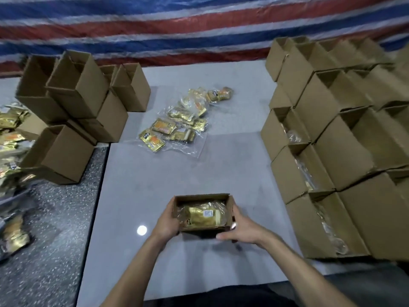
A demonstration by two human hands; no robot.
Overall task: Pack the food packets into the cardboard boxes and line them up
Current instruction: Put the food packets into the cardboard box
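A small open cardboard box [203,197] sits near the front middle of the pale grey table [221,162]. Inside it lies a gold food packet [203,216] in clear wrap. My left hand [167,222] grips the box's left wall, and my right hand [240,229] grips its right wall and near corner. Several loose gold and orange packets [177,122] lie in clear bags further back on the table. Rows of open boxes [332,151] holding clear-wrapped packets stand along the right side.
A stack of empty open cartons [73,111] stands at the left, partly on a speckled dark surface [48,229]. More gold packets [11,134] lie at the far left edge. A red, white and blue striped tarp [177,25] hangs behind the table.
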